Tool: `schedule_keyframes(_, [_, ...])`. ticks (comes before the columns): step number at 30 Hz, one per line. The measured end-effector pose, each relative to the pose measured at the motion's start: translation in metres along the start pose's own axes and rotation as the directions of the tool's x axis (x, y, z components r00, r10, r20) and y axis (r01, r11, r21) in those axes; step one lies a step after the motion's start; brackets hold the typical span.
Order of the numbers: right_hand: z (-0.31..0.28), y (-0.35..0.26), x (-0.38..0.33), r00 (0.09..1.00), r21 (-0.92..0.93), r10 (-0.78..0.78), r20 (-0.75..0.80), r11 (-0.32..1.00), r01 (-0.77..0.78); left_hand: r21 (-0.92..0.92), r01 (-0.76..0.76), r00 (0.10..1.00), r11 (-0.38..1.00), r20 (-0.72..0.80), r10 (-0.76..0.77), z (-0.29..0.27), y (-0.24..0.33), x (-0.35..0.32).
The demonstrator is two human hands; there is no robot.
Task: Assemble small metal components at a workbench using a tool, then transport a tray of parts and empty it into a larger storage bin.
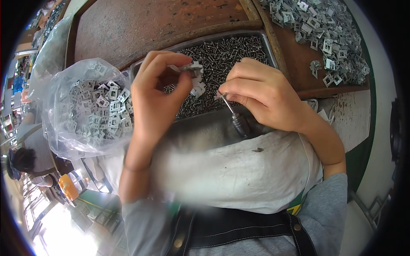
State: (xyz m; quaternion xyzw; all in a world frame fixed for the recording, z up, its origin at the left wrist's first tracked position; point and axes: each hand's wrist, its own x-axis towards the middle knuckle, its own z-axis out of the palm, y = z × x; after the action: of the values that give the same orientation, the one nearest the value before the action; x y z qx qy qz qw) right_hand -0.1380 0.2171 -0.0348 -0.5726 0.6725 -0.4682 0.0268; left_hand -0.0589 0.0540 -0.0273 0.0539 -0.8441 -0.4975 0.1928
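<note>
Over the near edge of the metal tray [269, 42] of dark screws [226, 51], the left hand [156, 96] pinches a small stack of square metal clips [194, 74] between thumb and fingers. Just to their right, the right hand [265, 94] pinches one clip [220, 96] against a spindle [232, 112] slanting up-left toward the left hand. A clear bag of clips [92, 109] sits at the brown counter's [141, 25] left; loose ones are heaped at its far right.

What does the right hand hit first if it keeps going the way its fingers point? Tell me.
Probably the metal clips pinched in the left hand: the right hand points left toward them across a small gap. Depth is unclear; the tray of screws lies just below.
</note>
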Motion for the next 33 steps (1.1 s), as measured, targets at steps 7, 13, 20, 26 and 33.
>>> schedule_keyframes(7, [-0.001, 0.002, -0.002, 0.999, -0.09, -0.039, -0.014, 0.995, 0.038, 0.087, -0.183, 0.983, 0.979, 0.011, 0.182, 0.011, 0.005, -0.007])
schedule_keyframes(13, [-0.001, 0.001, -0.002, 0.998, -0.145, -0.069, -0.014, 0.987, 0.066, 0.077, -0.164, 0.986, 0.983, 0.005, 0.164, 0.011, 0.01, -0.009])
schedule_keyframes(20, [-0.001, 0.0, -0.002, 0.997, -0.17, -0.072, -0.013, 0.983, 0.069, 0.242, -0.319, 0.946, 0.916, 0.026, 0.323, 0.01, 0.009, -0.009])
schedule_keyframes(26, [-0.001, 0.0, -0.002, 0.995, -0.212, -0.098, -0.029, 0.973, 0.089, 0.229, -0.339, 0.94, 0.913, 0.049, 0.337, 0.011, 0.008, -0.008])
schedule_keyframes(33, [-0.002, 0.004, -0.002, 0.986, -0.187, -0.161, -0.041, 0.971, 0.15, 0.187, -0.3, 0.954, 0.935, 0.07, 0.292, 0.011, 0.009, -0.009])
